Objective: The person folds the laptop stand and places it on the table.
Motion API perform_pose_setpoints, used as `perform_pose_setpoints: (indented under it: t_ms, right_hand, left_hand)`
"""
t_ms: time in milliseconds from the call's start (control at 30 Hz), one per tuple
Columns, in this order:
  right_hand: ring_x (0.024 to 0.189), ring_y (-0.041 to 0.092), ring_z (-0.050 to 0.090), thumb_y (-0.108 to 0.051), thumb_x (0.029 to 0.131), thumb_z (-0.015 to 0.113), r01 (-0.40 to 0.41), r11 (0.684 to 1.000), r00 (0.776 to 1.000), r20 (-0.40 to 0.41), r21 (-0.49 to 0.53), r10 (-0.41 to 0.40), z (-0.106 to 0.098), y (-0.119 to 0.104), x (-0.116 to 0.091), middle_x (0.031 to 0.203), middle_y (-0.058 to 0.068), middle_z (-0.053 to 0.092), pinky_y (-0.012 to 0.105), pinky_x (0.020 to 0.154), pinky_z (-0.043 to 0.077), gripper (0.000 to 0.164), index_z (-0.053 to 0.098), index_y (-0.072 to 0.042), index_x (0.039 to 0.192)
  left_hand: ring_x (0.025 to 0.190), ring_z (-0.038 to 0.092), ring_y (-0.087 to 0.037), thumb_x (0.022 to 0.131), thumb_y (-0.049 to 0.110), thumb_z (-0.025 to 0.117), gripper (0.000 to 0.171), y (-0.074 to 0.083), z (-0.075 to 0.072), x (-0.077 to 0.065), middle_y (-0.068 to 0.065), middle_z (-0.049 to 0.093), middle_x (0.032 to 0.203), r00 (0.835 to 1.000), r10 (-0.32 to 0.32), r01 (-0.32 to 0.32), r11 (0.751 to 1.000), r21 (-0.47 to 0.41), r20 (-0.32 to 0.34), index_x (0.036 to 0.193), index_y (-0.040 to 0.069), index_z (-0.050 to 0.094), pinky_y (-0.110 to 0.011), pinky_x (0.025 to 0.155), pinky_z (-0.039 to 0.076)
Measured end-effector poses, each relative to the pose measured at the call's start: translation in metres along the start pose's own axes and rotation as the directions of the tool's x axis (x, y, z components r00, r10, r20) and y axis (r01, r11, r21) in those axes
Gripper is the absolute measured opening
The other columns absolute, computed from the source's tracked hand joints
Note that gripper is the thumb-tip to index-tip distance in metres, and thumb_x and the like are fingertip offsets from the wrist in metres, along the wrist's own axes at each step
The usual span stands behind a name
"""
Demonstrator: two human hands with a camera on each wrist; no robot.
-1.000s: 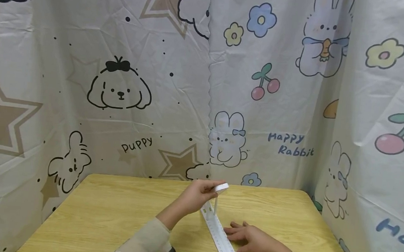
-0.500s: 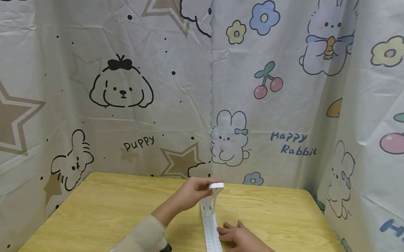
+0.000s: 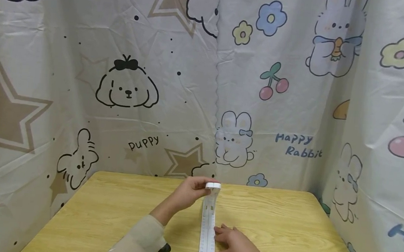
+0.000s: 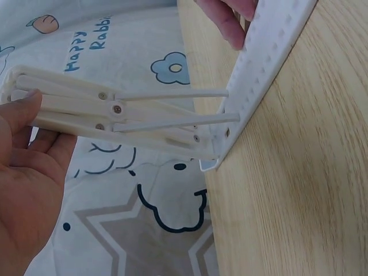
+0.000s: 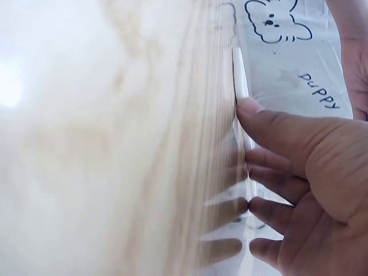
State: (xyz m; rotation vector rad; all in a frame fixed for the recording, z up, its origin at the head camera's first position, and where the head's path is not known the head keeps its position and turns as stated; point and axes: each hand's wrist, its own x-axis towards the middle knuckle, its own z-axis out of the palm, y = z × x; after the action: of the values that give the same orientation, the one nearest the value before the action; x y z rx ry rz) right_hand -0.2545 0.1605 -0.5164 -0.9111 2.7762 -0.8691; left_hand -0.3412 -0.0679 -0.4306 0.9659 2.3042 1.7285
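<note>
A white plastic folding stand [image 3: 208,238] lies lengthwise on the table, its long dotted base flat and its hinged arm raised at the far end. In the left wrist view, two thin struts join the raised arm [image 4: 75,103] to the base. My left hand [image 3: 189,191] pinches the arm's free end between thumb and fingers. Beside the base's near right edge is my right hand [image 3: 238,249]. Seen from the right wrist, its thumb and spread fingers [image 5: 270,215] touch along that edge without wrapping round it.
The wood-grain table [image 3: 126,203] extends to both sides of the stand. A printed curtain [image 3: 175,99] hangs behind it and along the sides. A small black piece [image 3: 164,250] sits by the left sleeve.
The stand has turned from slanting to nearly straight away from me, its near end swinging left. My right hand has moved left with it, while the left has kept hold of the arm.
</note>
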Motion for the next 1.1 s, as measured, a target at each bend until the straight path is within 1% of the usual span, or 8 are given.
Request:
perform_pose_setpoints:
  t_ms: [200,300,467,600,700,867,1000,1100]
  right_hand:
    - [0.138,0.037,0.052,-0.031,0.081,0.083,-0.027,0.997,0.999,0.034,0.072,0.024,-0.01,0.012,0.004,0.145,0.007,0.061,0.057,0.112,0.043,0.034,0.079,-0.019,0.113]
    - [0.135,0.035,0.055,-0.029,0.083,0.084,-0.048,0.993,0.998,0.039,0.107,0.044,-0.015,0.017,0.01,0.143,0.006,0.062,0.055,0.111,0.045,0.032,0.079,-0.018,0.112]
    - [0.131,0.04,0.057,-0.026,0.085,0.083,-0.054,0.992,0.998,-0.024,0.112,0.058,-0.023,0.023,0.026,0.14,0.014,0.063,0.06,0.109,0.044,0.035,0.077,-0.008,0.115]
    - [0.131,0.044,0.055,-0.025,0.085,0.083,-0.086,0.99,0.99,-0.105,0.107,0.098,-0.026,0.026,0.038,0.14,0.017,0.063,0.063,0.11,0.042,0.036,0.075,-0.007,0.115]
    - [0.132,0.044,0.054,-0.024,0.085,0.084,-0.125,0.987,0.975,-0.169,0.1,0.141,-0.027,0.029,0.045,0.139,0.016,0.063,0.063,0.112,0.04,0.035,0.074,-0.008,0.115]
    - [0.134,0.044,0.052,-0.021,0.085,0.084,-0.159,0.979,0.957,-0.223,0.125,0.184,-0.026,0.038,0.057,0.141,0.017,0.061,0.064,0.114,0.037,0.032,0.075,-0.009,0.113]
    - [0.138,0.045,0.048,-0.019,0.085,0.084,-0.15,0.977,0.956,-0.229,0.152,0.183,-0.025,0.044,0.064,0.144,0.018,0.059,0.064,0.116,0.033,0.03,0.075,-0.01,0.111]
    - [0.14,0.045,0.046,-0.017,0.084,0.084,-0.129,0.978,0.958,-0.236,0.162,0.165,-0.023,0.05,0.069,0.147,0.017,0.057,0.064,0.118,0.031,0.028,0.075,-0.01,0.11]
  left_hand:
    - [0.119,0.066,-0.017,0.101,0.007,0.064,0.031,0.002,0.002,0.005,-0.001,0.07,0.129,1.0,-0.007,0.008,1.0,0.022,-0.021,0.128,0.019,0.071,-0.035,0.099,0.056]
    - [0.118,0.066,-0.018,0.1,0.008,0.065,0.029,0.001,0.002,0.004,-0.001,0.071,0.127,0.999,-0.019,0.02,0.999,0.028,-0.033,0.126,0.019,0.072,-0.037,0.099,0.056]
    - [0.115,0.066,-0.017,0.098,0.01,0.068,0.027,-0.003,0.002,0.001,0.003,0.072,0.123,0.996,-0.054,0.056,0.998,0.035,-0.066,0.122,0.022,0.074,-0.039,0.099,0.056]
    - [0.121,0.065,-0.022,0.097,0.012,0.071,0.027,-0.006,0.003,0.0,0.001,0.072,0.123,0.995,-0.06,0.063,0.997,0.04,-0.076,0.122,0.02,0.073,-0.04,0.101,0.055]
    - [0.128,0.062,-0.027,0.096,0.012,0.073,0.028,-0.01,0.002,0.0,0.0,0.071,0.125,0.994,-0.068,0.073,0.995,0.063,-0.081,0.123,0.017,0.073,-0.043,0.106,0.052]
    - [0.131,0.059,-0.03,0.095,0.014,0.074,0.029,-0.03,-0.001,-0.002,-0.001,0.071,0.124,0.988,-0.098,0.111,0.987,0.112,-0.116,0.124,0.015,0.071,-0.048,0.114,0.045]
    - [0.127,0.061,-0.031,0.094,0.013,0.075,0.03,-0.048,-0.004,-0.005,-0.004,0.071,0.125,0.978,-0.143,0.166,0.975,0.149,-0.15,0.123,0.012,0.071,-0.052,0.113,0.044]
    - [0.124,0.062,-0.034,0.092,0.01,0.076,0.024,-0.06,-0.005,-0.007,-0.009,0.071,0.124,0.972,-0.169,0.198,0.963,0.182,-0.163,0.116,0.006,0.072,-0.055,0.111,0.044]
